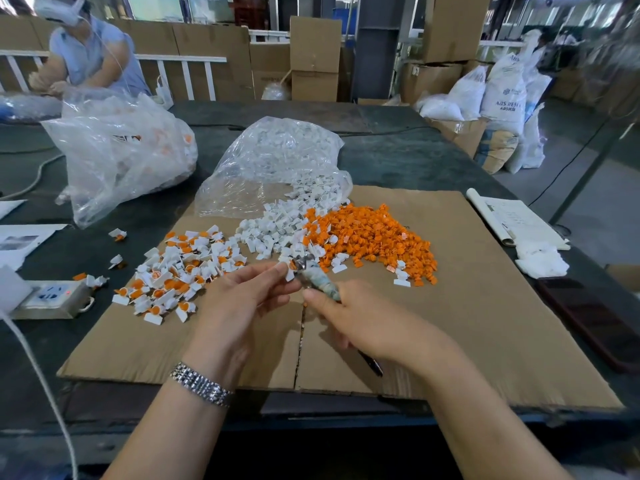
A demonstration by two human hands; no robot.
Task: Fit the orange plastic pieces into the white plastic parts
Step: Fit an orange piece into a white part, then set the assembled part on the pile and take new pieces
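Orange plastic pieces (pixel 372 237) lie heaped on the right half of a cardboard sheet (pixel 485 306) that covers the dark bench (pixel 398 157), and the loose white plastic parts (pixel 273 226) spill out of a clear bag (pixel 263 161) just beside them, the two heaps touching along one edge. To the left sits a scatter of assembled pieces (pixel 176 271), white with orange showing inside. The left hand (pixel 242 299) pinches a small white part (pixel 289 271) between thumb and fingertips, held above the cardboard. The right hand (pixel 360 320) is curled round a tool (pixel 318 280) with a wrapped handle, its metal tip touching the pinched part; whether an orange piece is already seated there is too small to tell.

The likeliest trouble from here, as I judge it, is the tip slipping off the little part and jabbing the left fingertips, since the pinch is right next to the point of contact. A push off-axis could also pop the part out of the pinch and send it into the mixed heaps, or seat the orange piece crooked. Because the heaps run together, a grab for the next piece may bring the wrong colour. A second bag (pixel 121 150) and a power strip (pixel 52 296) stand well clear to the left
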